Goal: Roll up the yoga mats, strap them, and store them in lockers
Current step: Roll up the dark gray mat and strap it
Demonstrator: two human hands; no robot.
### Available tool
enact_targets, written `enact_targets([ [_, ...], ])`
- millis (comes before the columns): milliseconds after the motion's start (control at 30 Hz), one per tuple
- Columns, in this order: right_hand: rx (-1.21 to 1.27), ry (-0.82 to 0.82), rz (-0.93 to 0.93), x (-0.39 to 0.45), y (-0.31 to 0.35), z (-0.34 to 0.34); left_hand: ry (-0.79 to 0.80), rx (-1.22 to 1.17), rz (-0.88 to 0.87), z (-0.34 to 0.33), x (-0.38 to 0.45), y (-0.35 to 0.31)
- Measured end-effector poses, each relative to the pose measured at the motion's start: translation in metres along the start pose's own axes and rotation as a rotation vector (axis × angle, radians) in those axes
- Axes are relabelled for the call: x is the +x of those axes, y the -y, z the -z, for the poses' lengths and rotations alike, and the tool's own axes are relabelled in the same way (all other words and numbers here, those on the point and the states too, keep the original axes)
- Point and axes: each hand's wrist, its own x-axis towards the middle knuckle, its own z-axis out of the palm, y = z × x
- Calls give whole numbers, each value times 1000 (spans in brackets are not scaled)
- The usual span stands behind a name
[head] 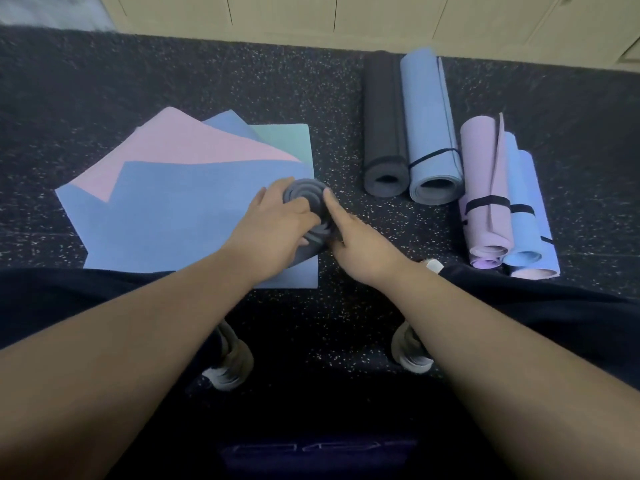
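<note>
My shoes (231, 362) stand on the dark speckled floor (166, 81) below me. Just ahead, my left hand (277, 223) curls round the near side of a tightly rolled grey mat (308, 199), thumb over its spiral end, while my right hand (360, 247) presses against its right edge with the forefinger stretched up along the roll. The roll sits at the right edge of a blue mat (180, 216) lying flat atop pink (180, 143) and green (291, 140) ones. Further right lie strapped purple (485, 188) and light blue (526, 220) rolls, then a dark roll (384, 133) beside a blue roll (429, 133). Beyond stand cream lockers (346, 15).
</note>
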Motion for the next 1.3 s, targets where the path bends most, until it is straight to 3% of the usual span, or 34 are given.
enact_targets([
  [133,45,-124,-91,6,-15,3,-79,-95,108,-10,24,-8],
  [233,39,-125,-186,1,-33,-11,-103,-82,177,-20,42,-11],
  [367,-25,72,-299,-9,-71,-42,-87,-70,111,-42,64,-24],
  [533,-133,342,-377,-20,-117,-86,-195,1,-162,-84,77,-44],
  [700,-238,600,-325,-31,-142,-129,-252,-23,-269,-116,88,-58],
  [1000,-259,943,-44,-41,-142,-195,-278,-55,-150,-112,120,-34],
  [1167,-299,1064,-13,-48,-140,-223,-271,-59,-160,-114,120,-37],
  [1300,-375,1022,-8,-50,-137,-221,-247,-36,-167,-114,114,-42],
])
